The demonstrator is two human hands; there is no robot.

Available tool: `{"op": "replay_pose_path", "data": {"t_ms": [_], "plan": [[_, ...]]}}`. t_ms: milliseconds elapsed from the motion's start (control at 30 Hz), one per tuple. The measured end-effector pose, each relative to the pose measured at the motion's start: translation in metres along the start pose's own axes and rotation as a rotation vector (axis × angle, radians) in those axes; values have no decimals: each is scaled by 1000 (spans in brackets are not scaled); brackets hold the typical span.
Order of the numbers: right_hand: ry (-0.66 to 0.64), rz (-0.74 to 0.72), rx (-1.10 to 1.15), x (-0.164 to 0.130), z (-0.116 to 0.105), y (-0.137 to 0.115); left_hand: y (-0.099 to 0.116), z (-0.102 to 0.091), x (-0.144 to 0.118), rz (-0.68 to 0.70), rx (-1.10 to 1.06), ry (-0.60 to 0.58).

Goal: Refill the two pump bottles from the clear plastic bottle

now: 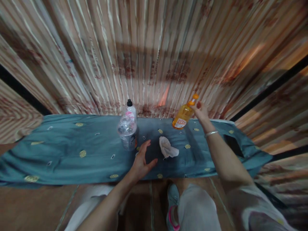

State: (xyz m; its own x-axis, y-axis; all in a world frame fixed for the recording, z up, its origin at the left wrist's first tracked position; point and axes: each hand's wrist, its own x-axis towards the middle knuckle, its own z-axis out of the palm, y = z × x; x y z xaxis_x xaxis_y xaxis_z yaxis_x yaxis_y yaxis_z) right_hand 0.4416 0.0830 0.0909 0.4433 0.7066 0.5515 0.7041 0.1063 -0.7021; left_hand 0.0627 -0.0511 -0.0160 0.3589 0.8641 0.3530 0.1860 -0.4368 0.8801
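My right hand (pixel 201 111) is closed on the neck of a bottle of orange-yellow liquid (pixel 183 115), which has an orange cap and a white and orange label. The bottle leans, its cap towards the right, over the back of the table; I cannot tell whether its base touches the cloth. With fingers apart and nothing in them, my left hand (pixel 142 163) hovers near the table's front. A crumpled white tissue (pixel 167 148) lies between the two hands. Left of it stands a clear plastic container (pixel 127 133), partly hiding a clear bottle with a black cap (pixel 130 110).
A teal patterned cloth (pixel 64 144) covers the narrow table. At its right end lies a flat black object (pixel 233 145). Striped curtains (pixel 149 57) hang close behind, and dark bars (pixel 269 88) run at both sides. My legs and one shoe (pixel 173 195) are below the front edge.
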Motion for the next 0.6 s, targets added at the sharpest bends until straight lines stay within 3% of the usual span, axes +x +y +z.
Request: {"op": "replay_pose_path", "data": {"t_ms": [33,100,167,267,400,600], "plan": [[107,60,-52,-17,0,0,0,-3,-1,-8,6,5],[172,7,-120,-54,5,-7,0,-10,-4,-17,7,11],[77,-150,-120,-87,20,-22,0,-15,-7,-22,1,16],[-166,-259,-63,-114,64,-58,-1,-21,-10,-33,1,19],[-473,-277,41,-102,135,-114,-1,-26,-12,-55,-10,32],[-687,-171,96,-70,213,-170,1,-30,-16,-103,-15,48]]}}
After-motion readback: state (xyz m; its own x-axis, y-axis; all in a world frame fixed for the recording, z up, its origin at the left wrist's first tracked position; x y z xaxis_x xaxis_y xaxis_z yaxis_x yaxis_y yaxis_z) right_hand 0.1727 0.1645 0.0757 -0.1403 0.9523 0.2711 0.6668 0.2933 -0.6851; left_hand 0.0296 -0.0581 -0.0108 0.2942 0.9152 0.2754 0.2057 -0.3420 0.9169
